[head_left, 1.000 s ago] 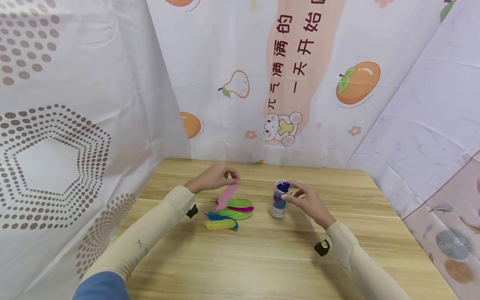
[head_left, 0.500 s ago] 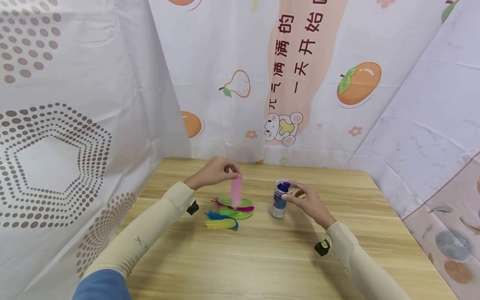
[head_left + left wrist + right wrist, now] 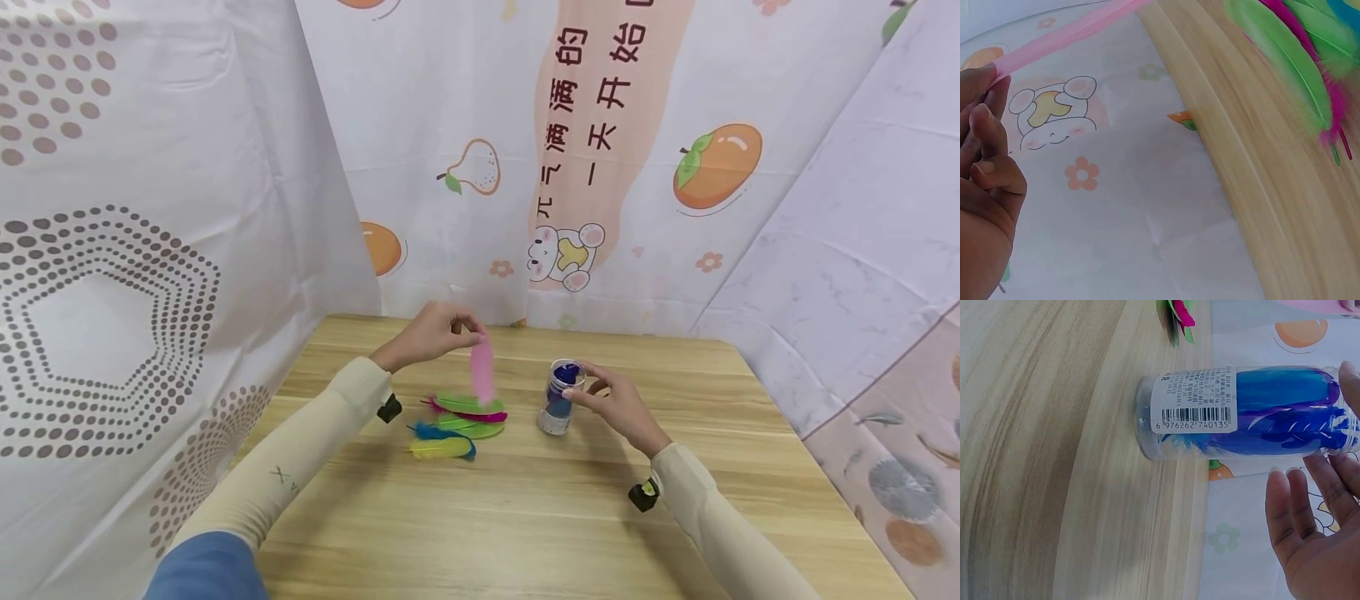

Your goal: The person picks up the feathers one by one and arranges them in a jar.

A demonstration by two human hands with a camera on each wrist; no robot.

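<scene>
My left hand (image 3: 431, 337) pinches a pink feather (image 3: 482, 372) by one end, and it hangs down above the table. In the left wrist view the pink feather (image 3: 1066, 40) runs up and away from the thumb and fingertip. Thumb and fingers of my right hand (image 3: 621, 406) grip the top of a clear jar (image 3: 556, 421), which stands upright on the table. Blue and purple feathers (image 3: 1291, 428) fill the jar, and a white barcode label (image 3: 1194, 403) covers part of its side. Below the left hand lie green feathers (image 3: 480, 430), a magenta feather (image 3: 493, 417), a blue feather (image 3: 433, 432) and a yellow feather (image 3: 438, 449).
The wooden table (image 3: 480, 525) carries the feather pile left of the jar. A printed curtain (image 3: 450, 100) hangs right behind its back edge, with more cloth on the left and right sides.
My left hand has risen and moved slightly right, lifting the pink feather off the pile; it swung from slanting to nearly hanging straight. The right hand and jar have stayed put.
</scene>
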